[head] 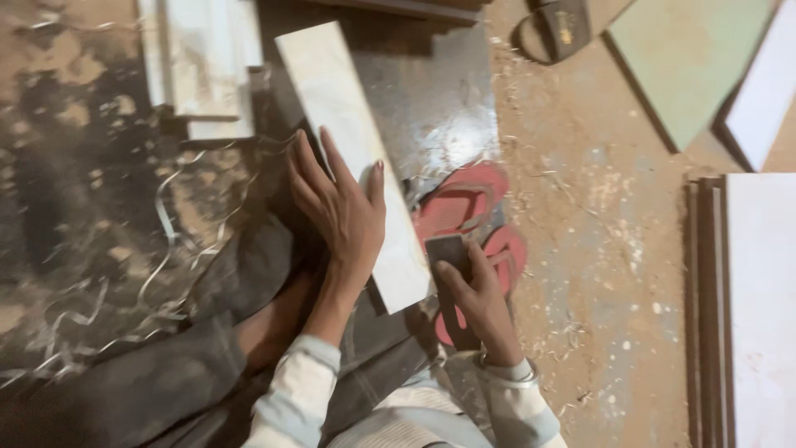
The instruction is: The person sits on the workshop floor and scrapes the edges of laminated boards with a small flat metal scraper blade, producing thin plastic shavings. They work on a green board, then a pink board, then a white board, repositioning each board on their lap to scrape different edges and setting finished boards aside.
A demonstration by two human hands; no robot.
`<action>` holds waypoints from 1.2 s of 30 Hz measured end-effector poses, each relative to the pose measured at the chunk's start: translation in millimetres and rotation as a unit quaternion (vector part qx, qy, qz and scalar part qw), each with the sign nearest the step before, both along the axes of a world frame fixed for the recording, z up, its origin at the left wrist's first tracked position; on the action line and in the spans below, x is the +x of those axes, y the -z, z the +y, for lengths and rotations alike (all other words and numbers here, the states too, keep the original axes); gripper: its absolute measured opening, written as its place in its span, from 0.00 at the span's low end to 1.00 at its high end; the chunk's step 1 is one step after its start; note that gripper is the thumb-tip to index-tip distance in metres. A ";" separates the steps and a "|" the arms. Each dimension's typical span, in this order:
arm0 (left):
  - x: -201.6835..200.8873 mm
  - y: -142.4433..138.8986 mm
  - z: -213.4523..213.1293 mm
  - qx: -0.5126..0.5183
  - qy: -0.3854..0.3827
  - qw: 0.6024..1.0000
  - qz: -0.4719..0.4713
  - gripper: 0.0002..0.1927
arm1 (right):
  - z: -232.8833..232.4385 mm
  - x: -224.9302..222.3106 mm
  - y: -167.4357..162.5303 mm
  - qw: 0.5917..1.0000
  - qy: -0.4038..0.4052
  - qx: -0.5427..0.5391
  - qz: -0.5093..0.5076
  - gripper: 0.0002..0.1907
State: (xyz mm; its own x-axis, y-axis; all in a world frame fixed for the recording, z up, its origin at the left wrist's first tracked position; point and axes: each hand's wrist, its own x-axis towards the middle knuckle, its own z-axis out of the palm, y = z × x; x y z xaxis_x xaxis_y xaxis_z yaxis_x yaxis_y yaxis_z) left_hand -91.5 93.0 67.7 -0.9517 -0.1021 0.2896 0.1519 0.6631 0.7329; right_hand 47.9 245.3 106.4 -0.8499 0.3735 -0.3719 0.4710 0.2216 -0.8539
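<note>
Underfoot, we saw a floor (597, 216) dusted with pale sawdust, with thin curled shavings (178, 249) scattered over a darker patch to the left. Across the middle lay a long, narrow board (348, 133) with a smooth, pale, faintly marbled laminate face and dark edges; it ran diagonally from the upper middle down towards the person's lap, over a grey, slightly shiny sheet (431, 108). We noted that its near end was cut square and sat just beside the right hand.

Our view showed the left hand (340, 207) spread flat, fingers apart and extended, palm pressing on the board's surface and its left edge; it gripped nothing. The right hand (477, 303) was curled around a small dark rectangular block (448, 253), held upright against the board's near end, fingers wrapped closed upon it.

Beneath that hand we saw a pair of red sandals (473, 203). More pale boards (207, 58) were stacked at the upper left, white panels (759, 307) with dark edges stood at the right, and a pale green panel (688, 58) lay at the upper right beside a dark sandal (557, 29).
</note>
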 end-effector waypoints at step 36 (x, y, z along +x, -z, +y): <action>55.2 12.2 16.8 -0.182 0.111 0.977 -0.030 0.27 | -12.4 56.8 25.8 0.985 0.027 -0.151 -0.078 0.24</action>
